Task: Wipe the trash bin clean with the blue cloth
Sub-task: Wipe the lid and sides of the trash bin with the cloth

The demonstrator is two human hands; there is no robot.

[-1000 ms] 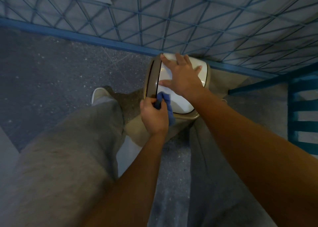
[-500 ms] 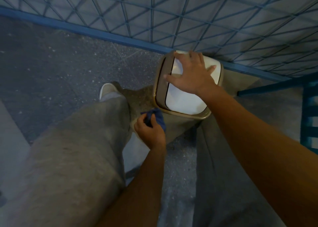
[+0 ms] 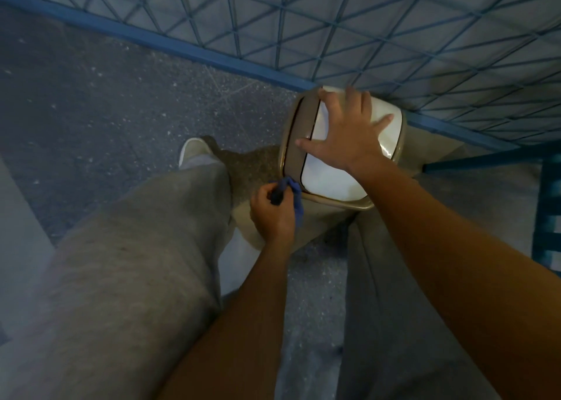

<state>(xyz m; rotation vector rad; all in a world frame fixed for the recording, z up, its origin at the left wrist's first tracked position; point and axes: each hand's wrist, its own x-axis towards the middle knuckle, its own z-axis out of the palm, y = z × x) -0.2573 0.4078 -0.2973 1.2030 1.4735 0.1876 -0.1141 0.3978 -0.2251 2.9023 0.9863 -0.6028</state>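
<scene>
Trash bin (image 3: 300,120): tan with a white lid (image 3: 331,181), standing on the floor (image 3: 121,111) between the person's legs, close to the tiled wall (image 3: 394,35).
Blue cloth (image 3: 291,187): bunched against the bin's near left rim corner.
Left hand (image 3: 271,214): grip clenched round the cloth.
Right hand (image 3: 349,135): grip released, fingers spread flat on the lid.

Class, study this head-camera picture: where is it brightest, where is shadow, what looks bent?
Head view: dim, bluish; the white lid of the trash bin is brightest, with a glare streak at its right edge; shadow darkens the floor beside the bin; wall grid lines bow from wide-angle distortion.
</scene>
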